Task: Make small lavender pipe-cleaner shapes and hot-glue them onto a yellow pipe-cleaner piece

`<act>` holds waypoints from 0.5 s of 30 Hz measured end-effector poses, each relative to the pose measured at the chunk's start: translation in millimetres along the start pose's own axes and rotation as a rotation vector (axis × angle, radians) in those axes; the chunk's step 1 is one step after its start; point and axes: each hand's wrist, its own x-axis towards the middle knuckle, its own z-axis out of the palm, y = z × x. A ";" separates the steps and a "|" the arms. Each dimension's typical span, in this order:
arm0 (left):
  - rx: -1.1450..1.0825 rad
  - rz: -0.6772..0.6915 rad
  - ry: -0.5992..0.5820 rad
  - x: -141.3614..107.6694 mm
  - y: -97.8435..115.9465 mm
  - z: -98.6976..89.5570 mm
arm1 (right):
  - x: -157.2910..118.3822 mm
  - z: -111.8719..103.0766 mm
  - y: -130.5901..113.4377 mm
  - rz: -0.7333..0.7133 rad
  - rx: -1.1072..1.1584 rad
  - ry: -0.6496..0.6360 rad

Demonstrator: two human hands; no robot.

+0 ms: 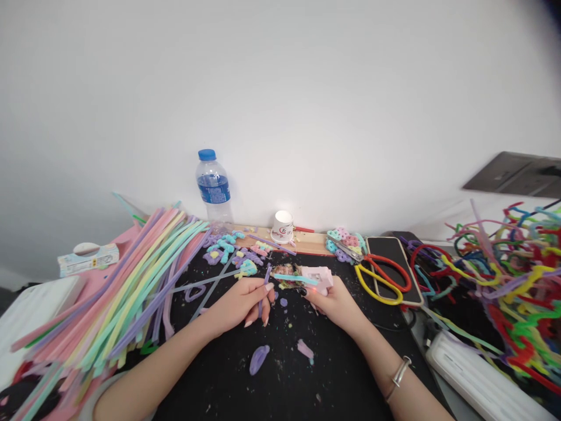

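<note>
Lying leftmost, a card packet [87,261] sits beside a thick bundle of pastel fuzzy stems [144,286], fanned diagonally. Next, a blue-capped water bottle [213,190] stands upright near the wall, with small fuzzy craft pieces [227,244] heaped in front. Left hand [246,301] pinches a short purple stem [266,276] between thumb and fingers, held roughly upright over the black mat [333,368]. Loose purple oval [259,359] on mat below. White paper cup [283,227] behind the hands. Pink device [323,278], small red glow at its edge, gripped in right hand [336,304], fingers closed around it; light blue strip [294,279] at its front. Scissors [369,258], red and yellow handles, partly over a phone [392,248]. Far right, tangled multicolour stems [521,292].
</note>
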 end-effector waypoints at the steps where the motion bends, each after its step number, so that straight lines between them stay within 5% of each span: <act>1: 0.000 -0.002 0.001 0.0 -0.1 0.1 | -0.1 0.0 -0.4 0.000 -0.006 0.001; 15: -0.012 0.008 0.001 -0.2 -1.9 -0.8 | 0.5 -0.8 -2.5 0.016 -0.007 -0.023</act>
